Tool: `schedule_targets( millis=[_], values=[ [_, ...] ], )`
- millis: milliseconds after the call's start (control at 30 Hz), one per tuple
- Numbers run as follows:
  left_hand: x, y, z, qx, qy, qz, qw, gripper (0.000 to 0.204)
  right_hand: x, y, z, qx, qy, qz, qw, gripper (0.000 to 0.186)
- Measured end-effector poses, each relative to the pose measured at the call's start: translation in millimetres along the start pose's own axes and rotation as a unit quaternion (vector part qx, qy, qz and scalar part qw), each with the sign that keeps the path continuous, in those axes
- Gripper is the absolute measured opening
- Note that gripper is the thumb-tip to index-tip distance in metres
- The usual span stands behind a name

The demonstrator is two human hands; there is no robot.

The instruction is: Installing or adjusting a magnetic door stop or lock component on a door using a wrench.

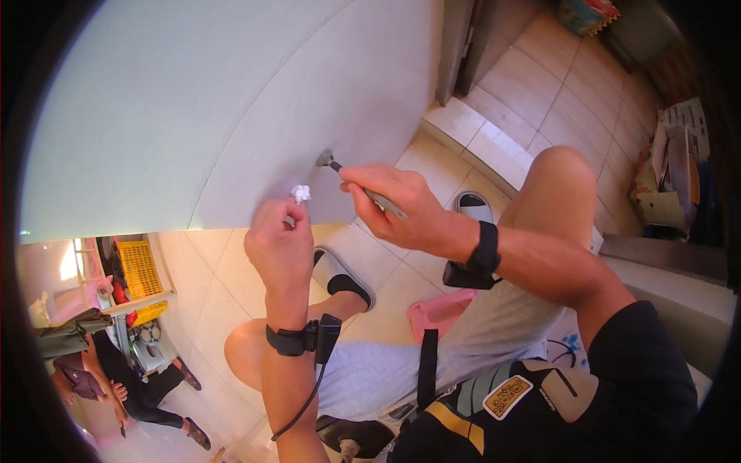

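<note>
Your left hand (279, 243) pinches a crumpled white wad (301, 193); your right hand (405, 202) closes around a slim grey tool (390, 206), partly hidden by fingers, both near the smooth pale-grey panel's (193, 92) lower-right corner.

pale panel (185, 100): upper left open for passage; near lower right corner, left hand (279, 241), white wad (301, 193), right hand (407, 207), grey-handled tool (325, 159) obstruct.

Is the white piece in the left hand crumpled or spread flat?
Crumpled: the white piece, pinched in the left hand, shows as a small, uneven, bunched lump.
</note>
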State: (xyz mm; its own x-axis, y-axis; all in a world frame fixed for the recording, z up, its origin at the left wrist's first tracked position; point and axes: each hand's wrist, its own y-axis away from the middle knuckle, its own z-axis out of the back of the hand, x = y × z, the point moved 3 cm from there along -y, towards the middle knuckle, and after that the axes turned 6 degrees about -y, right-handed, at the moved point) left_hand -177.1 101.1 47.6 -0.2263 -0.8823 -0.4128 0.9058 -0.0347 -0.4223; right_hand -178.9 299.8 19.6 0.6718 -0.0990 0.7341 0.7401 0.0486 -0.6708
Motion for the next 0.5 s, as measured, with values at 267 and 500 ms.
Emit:
schedule_targets(
  millis=[267, 500],
  values=[
    [-17, -1, 3, 0.037, 0.049, 0.015, 0.998, 0.023, -14, -12, 9, -0.057, 0.012, -0.015, 0.998, 0.019],
    [-14, 0, 10, 0.02, 0.077, 0.042, 0.996, 0.023, -22, -12, 20, -0.077, 0.058, -0.028, 0.995, 0.021]
  ],
)
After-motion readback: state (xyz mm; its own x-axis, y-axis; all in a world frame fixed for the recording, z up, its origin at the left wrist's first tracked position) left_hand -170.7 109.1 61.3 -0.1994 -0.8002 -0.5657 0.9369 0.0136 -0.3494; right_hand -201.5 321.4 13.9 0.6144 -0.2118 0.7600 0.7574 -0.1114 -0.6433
